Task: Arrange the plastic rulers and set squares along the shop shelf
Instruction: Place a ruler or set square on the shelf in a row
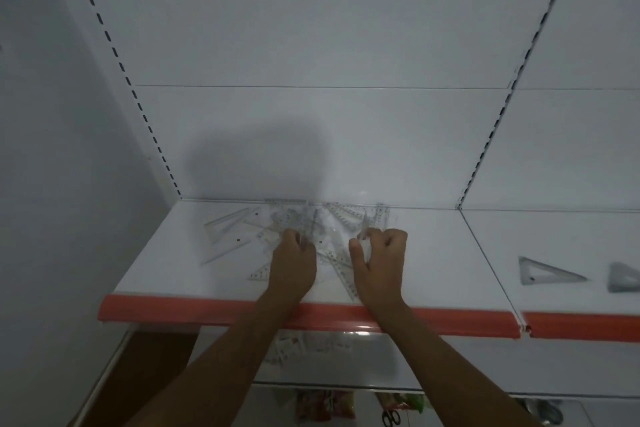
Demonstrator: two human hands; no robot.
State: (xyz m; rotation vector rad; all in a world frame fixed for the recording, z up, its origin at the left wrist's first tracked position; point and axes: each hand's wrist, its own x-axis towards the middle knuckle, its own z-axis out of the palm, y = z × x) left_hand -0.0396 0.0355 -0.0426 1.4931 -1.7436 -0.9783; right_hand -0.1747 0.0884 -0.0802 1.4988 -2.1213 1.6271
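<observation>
A jumbled pile of clear plastic rulers and set squares (311,229) lies on the white shop shelf (156,270), pushed toward its back edge, seemingly dumped there for sorting. The left hand (293,262) curls its fingers round a piece at the pile's middle, while the right hand (379,262) pinches another piece at the pile's right side (blur hides which kind each is), likely to pull them free of the tangle. On the neighbouring shelf section to the right, a set square (543,272) and a second triangle (625,278) lie apart, probably already arranged.
</observation>
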